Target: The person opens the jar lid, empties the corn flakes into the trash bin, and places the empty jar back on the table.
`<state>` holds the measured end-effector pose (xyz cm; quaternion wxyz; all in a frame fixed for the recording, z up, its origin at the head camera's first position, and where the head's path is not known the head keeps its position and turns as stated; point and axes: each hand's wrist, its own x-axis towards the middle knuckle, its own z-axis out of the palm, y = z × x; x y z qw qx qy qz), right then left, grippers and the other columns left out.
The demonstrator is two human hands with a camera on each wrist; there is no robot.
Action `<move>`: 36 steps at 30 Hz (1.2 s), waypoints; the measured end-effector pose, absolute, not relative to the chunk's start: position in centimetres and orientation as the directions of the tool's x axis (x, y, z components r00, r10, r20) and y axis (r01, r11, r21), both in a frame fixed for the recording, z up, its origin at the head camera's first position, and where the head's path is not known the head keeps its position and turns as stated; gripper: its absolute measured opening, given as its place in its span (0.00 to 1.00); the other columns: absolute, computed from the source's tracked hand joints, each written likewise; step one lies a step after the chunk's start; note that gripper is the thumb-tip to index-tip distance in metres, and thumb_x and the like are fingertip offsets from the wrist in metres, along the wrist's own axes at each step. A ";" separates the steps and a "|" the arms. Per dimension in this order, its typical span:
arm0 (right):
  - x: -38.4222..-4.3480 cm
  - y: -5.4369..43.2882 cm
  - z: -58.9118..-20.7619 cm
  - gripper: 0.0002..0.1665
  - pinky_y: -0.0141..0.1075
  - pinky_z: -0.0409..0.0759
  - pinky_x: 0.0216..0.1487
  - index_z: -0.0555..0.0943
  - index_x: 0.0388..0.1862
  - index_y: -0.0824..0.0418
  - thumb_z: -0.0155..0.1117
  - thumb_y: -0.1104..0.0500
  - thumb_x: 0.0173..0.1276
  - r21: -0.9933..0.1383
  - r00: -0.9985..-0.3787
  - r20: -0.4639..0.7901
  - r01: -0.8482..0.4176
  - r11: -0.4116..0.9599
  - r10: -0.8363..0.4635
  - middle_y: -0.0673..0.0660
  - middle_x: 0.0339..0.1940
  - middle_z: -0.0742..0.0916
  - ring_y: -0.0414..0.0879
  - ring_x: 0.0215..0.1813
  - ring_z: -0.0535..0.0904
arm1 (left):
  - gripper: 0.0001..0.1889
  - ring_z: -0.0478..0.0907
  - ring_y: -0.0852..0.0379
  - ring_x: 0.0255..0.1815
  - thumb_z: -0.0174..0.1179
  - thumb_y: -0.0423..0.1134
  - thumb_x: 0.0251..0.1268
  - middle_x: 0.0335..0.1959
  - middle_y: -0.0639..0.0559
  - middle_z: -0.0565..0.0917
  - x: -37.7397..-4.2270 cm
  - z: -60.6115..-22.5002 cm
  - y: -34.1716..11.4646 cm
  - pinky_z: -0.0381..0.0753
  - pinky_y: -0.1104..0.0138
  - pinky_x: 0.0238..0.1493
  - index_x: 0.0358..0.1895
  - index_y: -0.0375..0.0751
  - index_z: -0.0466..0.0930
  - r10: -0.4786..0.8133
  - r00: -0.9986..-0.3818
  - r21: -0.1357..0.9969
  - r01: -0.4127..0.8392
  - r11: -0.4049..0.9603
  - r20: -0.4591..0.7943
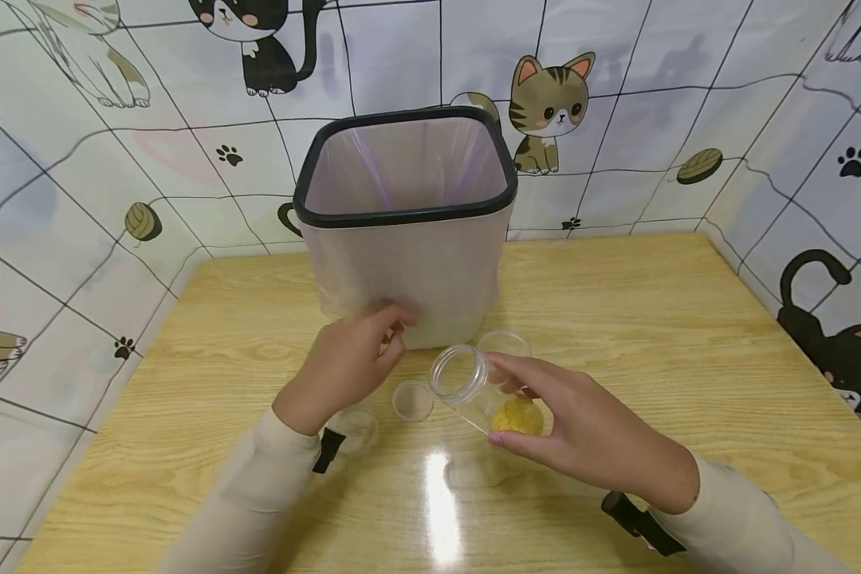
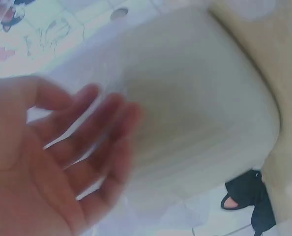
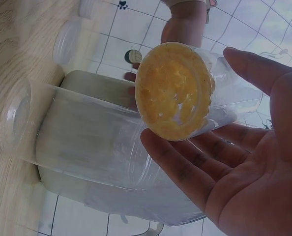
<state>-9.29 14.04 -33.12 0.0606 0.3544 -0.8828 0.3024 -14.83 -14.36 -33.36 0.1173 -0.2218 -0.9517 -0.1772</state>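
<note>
My right hand [image 1: 581, 414] grips a clear plastic jar [image 1: 466, 391] between thumb and fingers, tilted with its uncovered mouth to the left. A yellow mass [image 1: 518, 416] lies at the jar's bottom; the right wrist view shows that yellow mass [image 3: 173, 93] spread across the base. Close to the front wall of a lined bin [image 1: 416, 263], my left hand [image 1: 347, 363] holds nothing. Its fingers look loosely bent in the left wrist view, where the left hand [image 2: 62, 147] is blurred. Whether it touches the bin I cannot tell.
A second clear jar [image 3: 87, 132] stands behind the held one, near the bin. One clear round lid [image 1: 412, 401] lies between my hands; another clear round piece [image 1: 355, 430] sits partly behind my left wrist. Cat-patterned walls [image 1: 617, 135] enclose the wooden table [image 1: 653, 319].
</note>
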 end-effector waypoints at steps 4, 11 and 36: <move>-9.3 14.1 -33.2 0.46 0.36 0.84 0.48 0.71 0.71 0.51 0.80 0.48 0.54 -0.488 -0.738 0.324 -0.666 0.564 -0.592 0.41 0.44 0.83 0.37 0.46 0.82 | 0.11 0.74 0.63 0.25 0.51 0.34 0.67 0.35 0.58 0.84 -14.5 -31.8 -15.0 0.72 0.67 0.26 0.43 0.47 0.84 0.282 -0.839 0.361 0.471 0.805 0.466; -9.3 14.2 -33.2 0.46 0.36 0.84 0.49 0.71 0.71 0.52 0.80 0.48 0.54 -0.484 -0.746 0.319 -0.658 0.576 -0.585 0.41 0.44 0.83 0.36 0.47 0.82 | 0.11 0.76 0.51 0.37 0.50 0.33 0.66 0.34 0.45 0.84 -14.3 -29.1 -15.2 0.68 0.65 0.46 0.38 0.36 0.83 -0.017 -0.558 0.430 0.620 0.656 0.830; -9.6 14.3 -33.1 0.43 0.36 0.85 0.47 0.71 0.68 0.55 0.79 0.62 0.54 -0.658 -0.759 0.394 -0.627 0.417 -0.518 0.50 0.49 0.85 0.40 0.45 0.85 | 0.24 0.62 0.53 0.78 0.51 0.42 0.73 0.75 0.45 0.67 -17.4 -28.7 -17.2 0.60 0.55 0.77 0.69 0.41 0.73 -0.070 -0.633 0.519 0.560 0.646 0.771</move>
